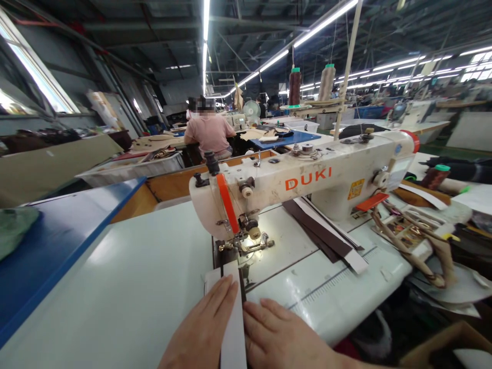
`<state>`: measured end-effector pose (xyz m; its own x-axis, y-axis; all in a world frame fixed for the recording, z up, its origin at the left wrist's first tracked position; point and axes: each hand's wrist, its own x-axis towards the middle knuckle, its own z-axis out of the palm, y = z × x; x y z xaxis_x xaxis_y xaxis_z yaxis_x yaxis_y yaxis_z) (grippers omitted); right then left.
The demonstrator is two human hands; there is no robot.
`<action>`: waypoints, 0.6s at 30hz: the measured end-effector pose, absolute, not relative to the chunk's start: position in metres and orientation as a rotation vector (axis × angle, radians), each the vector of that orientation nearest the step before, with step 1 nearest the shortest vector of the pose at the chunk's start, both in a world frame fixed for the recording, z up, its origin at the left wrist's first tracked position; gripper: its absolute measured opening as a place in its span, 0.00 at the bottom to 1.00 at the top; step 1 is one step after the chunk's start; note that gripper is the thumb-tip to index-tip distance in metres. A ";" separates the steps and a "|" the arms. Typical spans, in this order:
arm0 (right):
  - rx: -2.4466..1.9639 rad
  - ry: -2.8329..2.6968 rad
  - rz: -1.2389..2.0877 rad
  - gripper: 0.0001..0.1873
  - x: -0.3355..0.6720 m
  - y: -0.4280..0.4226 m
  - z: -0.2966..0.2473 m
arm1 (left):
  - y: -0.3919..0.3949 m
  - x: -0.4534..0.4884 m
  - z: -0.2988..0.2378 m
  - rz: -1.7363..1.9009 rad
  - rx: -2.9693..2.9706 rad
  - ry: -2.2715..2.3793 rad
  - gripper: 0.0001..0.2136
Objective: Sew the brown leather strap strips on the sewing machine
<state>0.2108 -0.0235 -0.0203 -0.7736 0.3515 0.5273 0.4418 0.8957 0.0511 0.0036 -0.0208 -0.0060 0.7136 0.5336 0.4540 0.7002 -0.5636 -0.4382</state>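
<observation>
A long white strip (232, 328), with a dark strip along its edge, runs from the bottom of the view up to the needle area of a sewing machine (269, 179). My left hand (207, 320) lies on the strip, its fingers stretched toward the presser foot (246, 246). My right hand (279, 333) rests against the strip's right edge, fingers extended and slightly apart. Both thumbs are hidden. A lamp lights the needle plate just beyond my fingertips. On the machine bed, right of the needle, several dark brown and white strips (326, 233) lie in a stack.
A tray of small parts (413, 230) and tan straps stand right of the machine. Brown and beige thread cones (295, 87) rise behind it. A blue-edged table (73, 230) adjoins at left. Ahead, a person in a pink shirt (210, 134) sits facing away.
</observation>
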 end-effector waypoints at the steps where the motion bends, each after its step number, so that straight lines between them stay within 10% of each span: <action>1: -0.563 -2.468 -0.278 0.14 0.210 -0.024 -0.025 | -0.021 0.004 -0.004 -0.351 -2.311 -0.924 0.23; 18: -0.522 -2.357 -0.245 0.12 0.206 -0.018 -0.051 | -0.013 0.001 -0.005 -0.258 -2.307 -0.809 0.23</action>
<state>0.2056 -0.0182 -0.0505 -0.6735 0.3007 0.6753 0.4330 0.9009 0.0307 0.0012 -0.0132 -0.0049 0.7881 0.4820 0.3828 0.6147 -0.5831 -0.5312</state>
